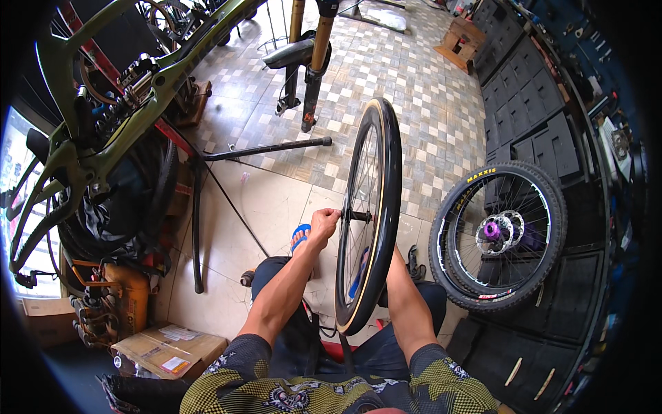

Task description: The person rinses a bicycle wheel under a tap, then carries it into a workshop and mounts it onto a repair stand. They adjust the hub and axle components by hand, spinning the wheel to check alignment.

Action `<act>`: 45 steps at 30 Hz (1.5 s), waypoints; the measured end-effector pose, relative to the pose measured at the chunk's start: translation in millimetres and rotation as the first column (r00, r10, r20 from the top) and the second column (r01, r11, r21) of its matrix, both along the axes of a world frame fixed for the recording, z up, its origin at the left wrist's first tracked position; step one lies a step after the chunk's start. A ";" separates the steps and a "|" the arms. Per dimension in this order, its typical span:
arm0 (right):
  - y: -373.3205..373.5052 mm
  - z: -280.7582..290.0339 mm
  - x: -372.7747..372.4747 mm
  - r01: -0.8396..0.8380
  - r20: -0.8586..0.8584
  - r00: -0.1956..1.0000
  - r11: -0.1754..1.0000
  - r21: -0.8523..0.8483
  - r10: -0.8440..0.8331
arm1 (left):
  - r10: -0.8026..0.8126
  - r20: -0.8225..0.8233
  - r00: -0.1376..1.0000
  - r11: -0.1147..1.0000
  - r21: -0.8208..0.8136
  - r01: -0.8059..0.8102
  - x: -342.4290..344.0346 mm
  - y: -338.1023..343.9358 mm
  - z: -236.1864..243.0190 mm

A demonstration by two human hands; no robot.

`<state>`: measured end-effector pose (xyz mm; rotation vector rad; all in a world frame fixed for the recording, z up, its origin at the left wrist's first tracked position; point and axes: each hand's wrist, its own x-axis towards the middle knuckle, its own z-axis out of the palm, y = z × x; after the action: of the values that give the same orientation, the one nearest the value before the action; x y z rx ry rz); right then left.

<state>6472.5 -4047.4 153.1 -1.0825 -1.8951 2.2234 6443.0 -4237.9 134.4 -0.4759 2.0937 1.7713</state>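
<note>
Left arm reaches up from about 7 o'clock, elbow bent, with the left hand (pixel 324 226) just left of dead centre. Its fingers are curled in tight, thumb and fingertips pinching the end of a slim black metal hub (pixel 358 216). Right forearm (pixel 407 300) comes up from 5 o'clock and goes behind the wheel, so the right hand is hidden and I can't tell if it's gripping anything.

The wheel itself, a skinny bicycle one with a glossy black tyre and tan sidewall (pixel 395 179), sits just right of centre between the two arms. It's up on edge, almost side-on to the view, top leaning toward 1 o'clock and bottom down between the knees. Thin spokes fan out from that hub to a dark rim.

Around it: knobby black mountain-bike wheels (pixel 554 228) with a purple hub over at 3 to 4 o'clock, an olive-green bike frame (pixel 155 90) at 10, a gold-and-black suspension fork (pixel 314 79) at 12, and a brown cardboard box (pixel 148 353) between 7 and 8.
</note>
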 end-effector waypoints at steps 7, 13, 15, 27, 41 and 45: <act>15.5 -26.7 -1.3 -0.027 -0.023 0.999 0.999 0.034 0.027 | -0.018 0.002 1.000 1.000 0.009 0.018 -2.7 7.1 5.9; 3.9 12.7 1.7 -0.031 0.043 0.999 0.997 0.077 0.028 | -0.016 0.000 1.000 0.999 -0.027 0.016 -2.8 4.2 0.3; 16.8 10.0 4.4 -0.037 0.058 0.998 0.999 0.019 0.036 | -0.025 -0.018 1.000 0.999 0.021 0.025 -2.5 14.3 3.5; 8.5 34.8 11.6 -0.076 -0.153 0.988 0.956 -0.285 0.033 | -0.029 0.058 0.998 1.000 0.001 0.029 1.2 3.9 15.4; 17.7 38.1 13.1 0.008 0.091 0.996 0.997 0.074 -0.015 | -0.051 0.028 0.998 0.996 0.075 0.049 3.0 21.1 47.9; 10.7 18.2 7.2 -0.053 0.118 0.992 0.994 0.094 0.042 | -0.029 -0.010 1.000 0.999 0.036 0.030 2.6 10.9 49.7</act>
<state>6479.7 -4036.7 171.3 -1.1874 -2.0713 2.1102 6445.6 -4226.9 184.1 -0.4254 2.0603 1.7949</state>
